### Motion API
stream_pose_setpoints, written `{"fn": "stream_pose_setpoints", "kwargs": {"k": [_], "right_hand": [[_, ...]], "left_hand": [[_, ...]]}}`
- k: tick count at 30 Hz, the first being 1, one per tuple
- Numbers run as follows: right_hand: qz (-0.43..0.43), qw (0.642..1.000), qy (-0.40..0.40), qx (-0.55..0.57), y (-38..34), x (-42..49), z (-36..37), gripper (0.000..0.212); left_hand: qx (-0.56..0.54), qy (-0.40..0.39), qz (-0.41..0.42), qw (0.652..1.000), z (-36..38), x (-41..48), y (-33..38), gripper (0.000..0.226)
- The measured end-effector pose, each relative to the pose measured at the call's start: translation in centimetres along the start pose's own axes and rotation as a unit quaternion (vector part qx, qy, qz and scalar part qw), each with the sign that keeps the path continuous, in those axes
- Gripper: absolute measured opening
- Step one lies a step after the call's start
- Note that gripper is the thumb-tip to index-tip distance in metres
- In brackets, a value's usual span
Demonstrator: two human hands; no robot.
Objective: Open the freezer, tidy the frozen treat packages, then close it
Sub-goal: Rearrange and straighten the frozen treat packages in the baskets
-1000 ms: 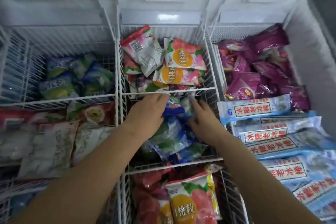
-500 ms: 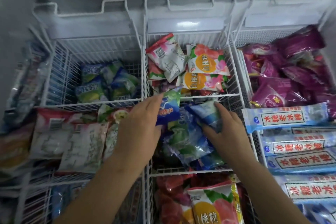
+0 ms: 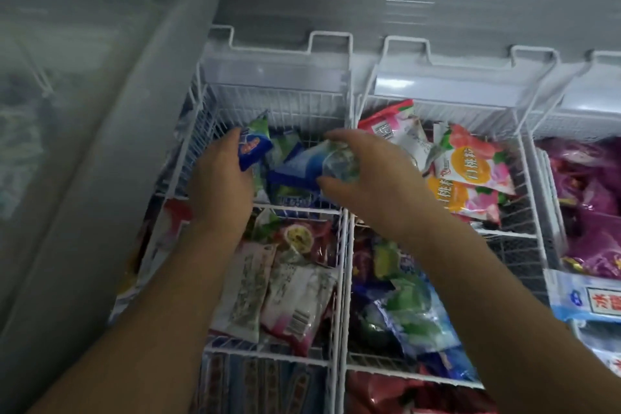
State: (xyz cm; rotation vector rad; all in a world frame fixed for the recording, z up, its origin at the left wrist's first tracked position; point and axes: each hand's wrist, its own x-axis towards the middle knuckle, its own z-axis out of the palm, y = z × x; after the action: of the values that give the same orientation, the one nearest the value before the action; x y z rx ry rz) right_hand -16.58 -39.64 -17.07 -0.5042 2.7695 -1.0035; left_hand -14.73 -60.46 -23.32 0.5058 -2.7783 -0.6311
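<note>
The chest freezer is open, with white wire baskets inside. Over the far left basket my left hand grips a blue and green treat package. My right hand holds another blue and green package over the same basket. More blue and green packages lie in that basket under my hands. The middle compartment nearer me also holds several blue and green packages.
The far middle basket holds peach packages. Purple packages fill the right basket, with a pale blue bar package below them. White and pink packets lie in the near left compartment. The frosted sliding lid lies at the left.
Both hands lifted a blue and green package each out of the middle compartment and carried them left and away to the far left basket. The view swung left.
</note>
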Motion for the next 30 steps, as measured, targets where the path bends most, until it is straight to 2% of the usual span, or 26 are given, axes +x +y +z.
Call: {"fn": "stream_pose_setpoints", "kwargs": {"k": [2, 4, 6, 8, 10, 12, 14, 16, 18, 19, 21, 23, 26, 30], "right_hand": [[-0.019, 0.999, 0.005, -0.025, -0.1, 2.4, 2.2, 0.066], [-0.012, 0.997, -0.043, -0.063, 0.5, 3.7, 5.0, 0.068], [-0.013, 0.979, -0.102, -0.178, 1.9, 3.7, 7.8, 0.062], [-0.039, 0.950, -0.132, -0.280, 2.9, 3.0, 9.7, 0.048], [-0.050, 0.952, -0.127, -0.272, 3.0, 2.2, 10.1, 0.045], [-0.056, 0.976, -0.098, -0.188, 3.1, 1.0, 9.5, 0.043], [-0.050, 0.996, -0.022, -0.068, 3.7, -1.4, 7.8, 0.038], [-0.017, 0.997, 0.075, 0.011, 5.2, -5.4, 5.6, 0.033], [0.045, 0.991, 0.124, 0.033, 7.5, -9.9, 3.3, 0.031], [0.081, 0.988, 0.131, 0.031, 8.8, -12.0, 2.3, 0.032], [0.153, 0.979, 0.128, 0.029, 11.2, -16.0, 0.6, 0.035], [0.192, 0.976, 0.098, 0.027, 12.7, -18.8, -0.3, 0.039], [0.200, 0.980, 0.023, 0.006, 14.5, -21.2, -0.6, 0.049], [0.222, 0.970, -0.101, -0.022, 16.4, -22.1, -0.2, 0.079]], "left_hand": [[0.020, -0.032, 0.005, 0.999, 0.9, 0.6, -0.7, 0.061], [0.059, -0.116, -0.002, 0.991, 2.0, 0.9, -2.1, 0.058], [0.122, -0.227, -0.025, 0.966, 2.9, 0.9, -3.2, 0.047], [0.179, -0.313, -0.040, 0.932, 3.3, 0.8, -3.5, 0.051], [0.202, -0.361, -0.035, 0.910, 3.6, 0.3, -3.1, 0.058], [0.190, -0.354, -0.021, 0.916, 3.5, -0.6, -2.4, 0.058], [0.131, -0.300, 0.018, 0.945, 2.8, -2.1, -1.2, 0.055], [0.038, -0.219, 0.106, 0.969, 1.9, -4.7, 1.2, 0.051], [-0.060, -0.157, 0.193, 0.967, 0.9, -8.0, 4.4, 0.046], [-0.090, -0.151, 0.224, 0.959, 0.7, -9.6, 6.0, 0.044], [-0.111, -0.182, 0.272, 0.938, 1.0, -12.9, 8.8, 0.045], [-0.097, -0.253, 0.291, 0.918, 1.8, -15.6, 10.9, 0.052], [-0.021, -0.335, 0.316, 0.888, 3.8, -18.6, 12.4, 0.071], [0.104, -0.370, 0.341, 0.858, 6.3, -20.4, 13.2, 0.091]]}}
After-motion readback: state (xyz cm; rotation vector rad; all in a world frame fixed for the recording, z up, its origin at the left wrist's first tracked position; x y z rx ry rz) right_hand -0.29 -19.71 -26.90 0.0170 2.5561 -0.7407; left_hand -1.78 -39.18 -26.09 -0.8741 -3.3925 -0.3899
